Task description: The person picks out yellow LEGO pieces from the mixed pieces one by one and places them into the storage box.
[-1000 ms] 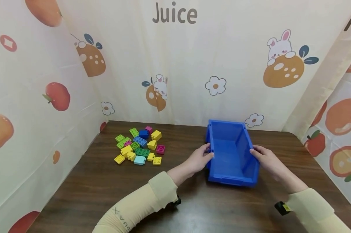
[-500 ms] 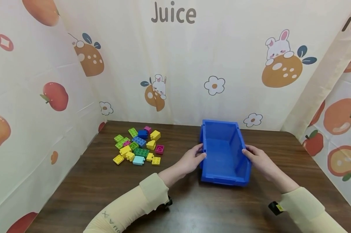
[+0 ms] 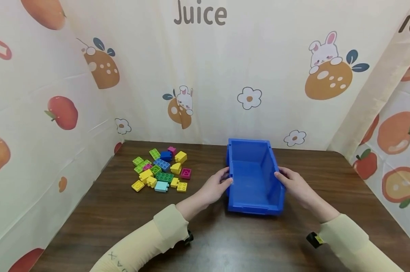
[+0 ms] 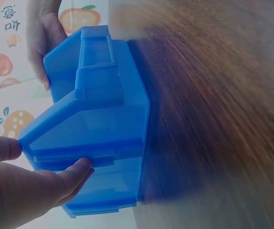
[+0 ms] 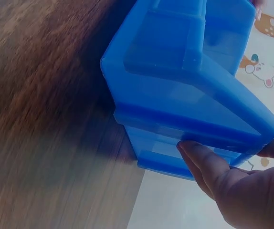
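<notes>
A blue plastic storage bin [image 3: 250, 181] with a low front lip sits in the middle of the head view, its open top facing up. My left hand [image 3: 216, 187] grips its left wall, thumb over the rim and fingers along the outside. On the opposite wall, my right hand [image 3: 294, 184] holds the rim the same way. The left wrist view shows the bin's outer side [image 4: 103, 129] with the fingers pressed under a ledge. In the right wrist view, fingers [image 5: 204, 160] lie against the bin's other outer side. Nothing lies inside the bin.
Several toy building bricks, among them a dark green brick [image 3: 164, 177] and a light blue one [image 3: 162, 186], lie loose at the left of the brown wooden table [image 3: 205, 241]. A printed curtain [image 3: 205, 68] stands along the back edge and both sides.
Both hands have moved left together, carrying the blue bin from the right side towards the bricks. The bricks have stayed in place, and the grip looks the same.
</notes>
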Demonstrator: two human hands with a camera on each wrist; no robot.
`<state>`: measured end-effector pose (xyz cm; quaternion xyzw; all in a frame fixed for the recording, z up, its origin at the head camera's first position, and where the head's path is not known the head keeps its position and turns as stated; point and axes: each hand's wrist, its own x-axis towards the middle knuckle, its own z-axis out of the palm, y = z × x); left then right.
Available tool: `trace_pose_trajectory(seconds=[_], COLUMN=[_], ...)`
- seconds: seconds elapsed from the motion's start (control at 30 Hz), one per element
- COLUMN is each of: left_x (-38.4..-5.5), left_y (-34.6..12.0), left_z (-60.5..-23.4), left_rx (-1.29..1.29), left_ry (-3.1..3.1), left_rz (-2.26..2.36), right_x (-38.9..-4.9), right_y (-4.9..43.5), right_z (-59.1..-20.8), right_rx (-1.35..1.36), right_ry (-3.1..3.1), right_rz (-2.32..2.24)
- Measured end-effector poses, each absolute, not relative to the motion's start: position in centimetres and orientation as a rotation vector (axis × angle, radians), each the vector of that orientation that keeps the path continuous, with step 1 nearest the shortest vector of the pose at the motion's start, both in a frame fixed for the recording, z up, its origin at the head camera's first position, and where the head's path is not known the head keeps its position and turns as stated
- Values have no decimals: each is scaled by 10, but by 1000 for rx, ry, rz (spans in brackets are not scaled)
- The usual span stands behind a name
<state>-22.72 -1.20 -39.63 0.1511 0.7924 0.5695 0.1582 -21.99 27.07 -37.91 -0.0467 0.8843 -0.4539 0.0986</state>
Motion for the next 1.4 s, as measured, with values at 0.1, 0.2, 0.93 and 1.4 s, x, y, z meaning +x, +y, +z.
trace_pose_trajectory(seconds=[0.1,0.2,0.93,1.4], left_x=[-227,-227,-217,-209], left_y=[-16,-22,-51,-67], left_z=[-397,-398,-399,-402], left_rx=[428,424,374,366], left_ry=[2272,2277,2348,2383], left_rz=[1627,1615,1551,1549], right_x=[-220,-220,-216,-219], right_y=[266,262,230,216], right_z=[-381,-382,-383,-389], right_rx=[-137,-138,-193,-234], right_ry=[2634,2637,2631,2638], right_rz=[-1338,-1350,-1403,-1416])
